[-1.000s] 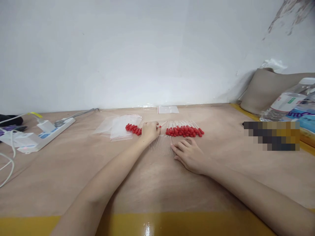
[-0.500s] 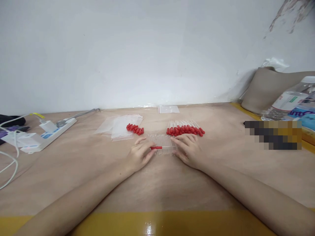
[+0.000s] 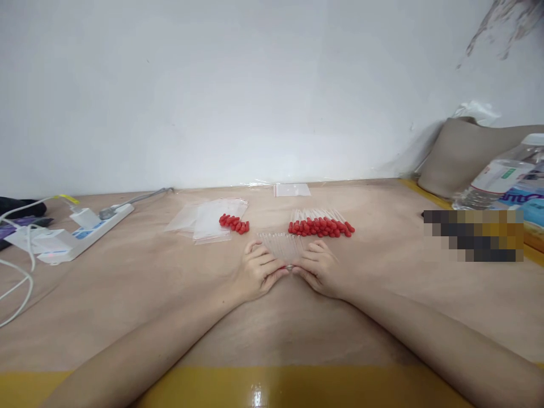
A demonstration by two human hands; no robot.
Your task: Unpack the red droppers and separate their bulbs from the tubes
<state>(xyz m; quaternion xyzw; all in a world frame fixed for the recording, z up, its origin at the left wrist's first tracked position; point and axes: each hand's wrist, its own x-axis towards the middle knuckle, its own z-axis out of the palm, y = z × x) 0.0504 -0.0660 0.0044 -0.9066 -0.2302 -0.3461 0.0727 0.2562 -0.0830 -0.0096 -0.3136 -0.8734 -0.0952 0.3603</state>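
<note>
My left hand [image 3: 261, 273] is closed in a pinch on a red rubber dropper bulb, which its fingers almost wholly cover. Meeting it fingertip to fingertip, my right hand [image 3: 321, 270] pinches a clear dropper tube [image 3: 290, 268]; only a short bit shows between the hands. Just beyond them a row of loose clear tubes [image 3: 280, 243] lies side by side on the table. Behind to the right is a pile of droppers with red bulbs [image 3: 321, 226] and clear stems pointing away. A smaller heap of loose red bulbs [image 3: 233, 223] sits to the left.
Clear plastic bags [image 3: 212, 218] lie flat under and beside the small heap. Another small bag [image 3: 292, 190] is near the wall. At left stands a power strip [image 3: 91, 235] with chargers and cables; at right, a plastic bottle [image 3: 488, 181] and a blurred-out object [image 3: 476, 235].
My hands have come together, the left moving right. The red bulb and the tube, in plain view before, are now mostly hidden by my fingers.
</note>
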